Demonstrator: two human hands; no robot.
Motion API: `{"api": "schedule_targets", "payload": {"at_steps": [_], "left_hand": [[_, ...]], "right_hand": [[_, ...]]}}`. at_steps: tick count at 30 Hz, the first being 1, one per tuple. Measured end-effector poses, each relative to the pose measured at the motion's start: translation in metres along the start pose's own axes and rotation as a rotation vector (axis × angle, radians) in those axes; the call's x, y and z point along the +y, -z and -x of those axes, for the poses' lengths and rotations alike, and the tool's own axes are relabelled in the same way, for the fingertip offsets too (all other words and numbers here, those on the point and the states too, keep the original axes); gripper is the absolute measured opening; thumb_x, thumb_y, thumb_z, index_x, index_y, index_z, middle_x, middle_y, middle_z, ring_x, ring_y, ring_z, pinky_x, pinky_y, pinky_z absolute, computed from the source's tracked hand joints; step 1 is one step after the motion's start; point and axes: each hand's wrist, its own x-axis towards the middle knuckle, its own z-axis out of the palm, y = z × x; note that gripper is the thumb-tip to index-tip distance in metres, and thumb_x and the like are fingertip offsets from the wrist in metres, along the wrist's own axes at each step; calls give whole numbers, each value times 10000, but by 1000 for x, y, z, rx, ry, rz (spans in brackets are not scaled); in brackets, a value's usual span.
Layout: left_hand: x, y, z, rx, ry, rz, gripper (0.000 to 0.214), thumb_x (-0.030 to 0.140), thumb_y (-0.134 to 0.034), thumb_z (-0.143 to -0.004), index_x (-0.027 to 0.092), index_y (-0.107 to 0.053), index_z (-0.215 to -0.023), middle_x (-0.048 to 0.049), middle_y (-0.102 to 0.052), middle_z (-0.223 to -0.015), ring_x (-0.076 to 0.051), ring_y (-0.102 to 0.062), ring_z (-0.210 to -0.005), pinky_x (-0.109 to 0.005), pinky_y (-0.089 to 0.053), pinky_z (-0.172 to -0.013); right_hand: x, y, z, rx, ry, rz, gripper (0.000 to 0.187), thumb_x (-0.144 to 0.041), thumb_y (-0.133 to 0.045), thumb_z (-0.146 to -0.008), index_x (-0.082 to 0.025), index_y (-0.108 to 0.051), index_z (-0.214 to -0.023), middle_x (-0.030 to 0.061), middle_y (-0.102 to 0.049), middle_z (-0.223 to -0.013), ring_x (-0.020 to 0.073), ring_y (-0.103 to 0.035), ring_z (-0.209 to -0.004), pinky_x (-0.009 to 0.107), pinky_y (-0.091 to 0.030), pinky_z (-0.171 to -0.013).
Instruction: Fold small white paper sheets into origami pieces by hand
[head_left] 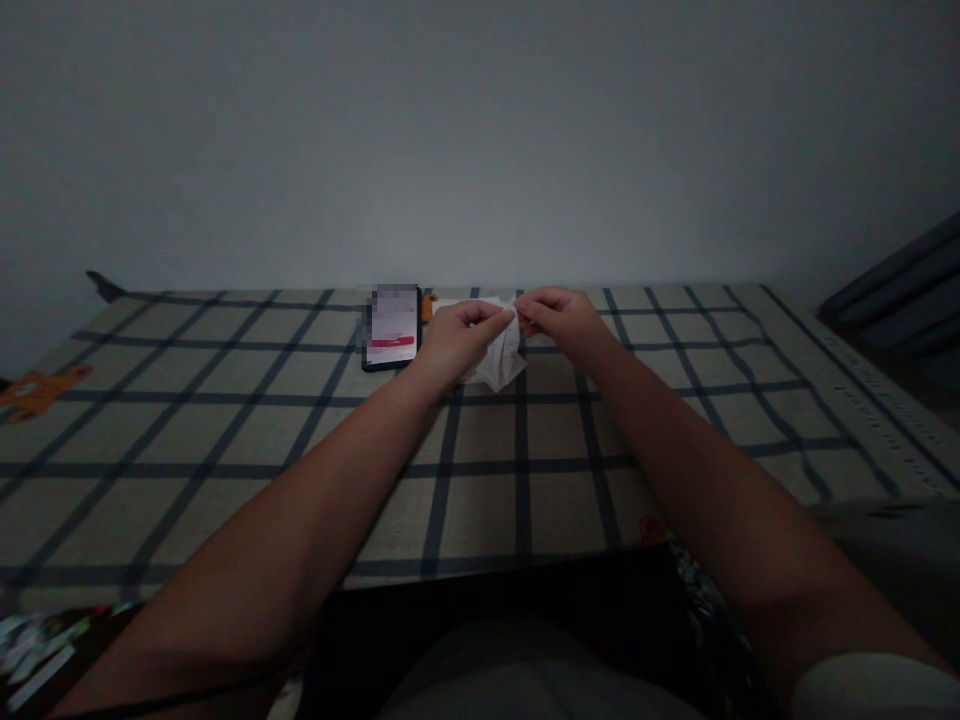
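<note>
A crumpled white tissue (501, 362) hangs between my two hands, just above the checked cloth. My left hand (459, 338) pinches its upper part between thumb and fingers. Close against its top right corner, my right hand (561, 318) has thumb and fingertips pressed together on the tissue's edge. Part of the tissue is hidden behind my left hand, where more white material (466, 301) shows. The fingertips of both hands almost meet.
A phone or small tablet (394, 325) with a lit screen lies left of my left hand. A checked cloth (480, 440) covers the surface, with orange bear prints (45, 392). A pale wall (480, 140) rises behind; dark folded fabric (900, 270) is at the right.
</note>
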Motion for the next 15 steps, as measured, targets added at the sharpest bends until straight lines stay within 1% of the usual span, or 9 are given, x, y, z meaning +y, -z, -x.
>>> {"api": "schedule_targets", "payload": {"at_steps": [4, 8, 11, 15], "left_hand": [[0, -1, 0, -50, 50, 117, 319, 486, -862, -736, 186, -754, -747, -19, -684, -690, -139, -596, -670, -254, -429, -598], [-5, -1, -2, -91, 143, 244, 356, 476, -904, -662, 171, -761, -776, -34, -713, -737, -133, -591, -637, -259, -412, -580], [-5, 0, -2, -83, 169, 217, 373, 495, -896, -674, 167, -760, -791, -42, -712, -740, -137, -583, -629, -264, -398, -574], [2, -1, 2, -57, 139, 151, 344, 486, -870, -713, 178, -719, -726, -11, -640, -677, -115, -520, -605, -252, -358, -560]], "right_hand": [[-3, 0, 0, 8, 6, 35, 317, -482, -797, -771, -171, -744, -793, 12, -680, -732, 127, -594, -687, 275, -516, -648], [-8, -2, 2, 17, 20, 84, 307, -470, -785, -760, -169, -728, -771, 4, -658, -702, 123, -568, -667, 274, -482, -627], [-9, -3, 3, 17, 23, 97, 303, -469, -783, -764, -175, -708, -759, -4, -640, -681, 124, -562, -666, 275, -482, -630], [-8, -3, 3, 8, -14, 54, 344, -517, -785, -770, -183, -704, -779, 4, -659, -707, 132, -586, -682, 282, -511, -655]]}}
